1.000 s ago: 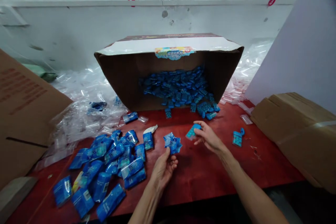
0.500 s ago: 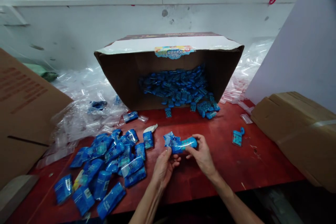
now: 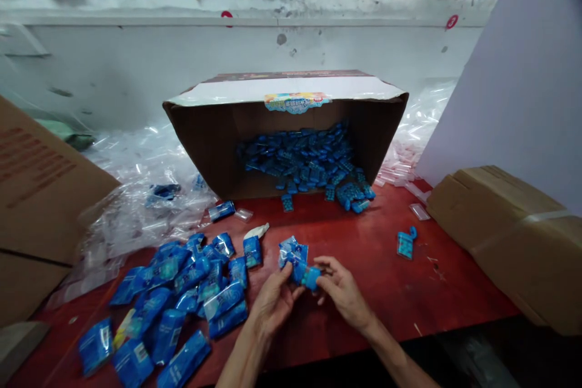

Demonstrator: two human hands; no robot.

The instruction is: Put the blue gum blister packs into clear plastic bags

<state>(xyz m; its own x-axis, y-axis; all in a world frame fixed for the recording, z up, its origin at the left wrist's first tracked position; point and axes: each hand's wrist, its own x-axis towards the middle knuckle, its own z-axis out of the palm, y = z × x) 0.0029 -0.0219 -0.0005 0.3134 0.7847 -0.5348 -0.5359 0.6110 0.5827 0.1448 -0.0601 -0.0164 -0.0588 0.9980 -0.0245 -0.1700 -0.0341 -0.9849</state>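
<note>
- Because the clear pouch (image 3: 292,253) is pinched only near its mouth by the left hand (image 3: 273,298), it could be torn or pulled out of the grip if the small blue case (image 3: 311,277) is pressed in at a slant.
- The case is clamped between the thumb and fingertips of the right hand (image 3: 344,292). The left hand's fingers are closed on the pouch, so both hands are brought together on the same pair of things.
- If the case were let go too early, it could drop onto the red table (image 3: 391,297) and be mixed in with the filled packets (image 3: 182,291) piled just beside the left hand.
- The case is held between the two hands, touching the pouch, low over the near part of the table.
- The pouch is stood up from the left thumb, toward the tipped cardboard box (image 3: 213,133), which is well apart.
- How far the case is inside the pouch cannot be told.
</note>
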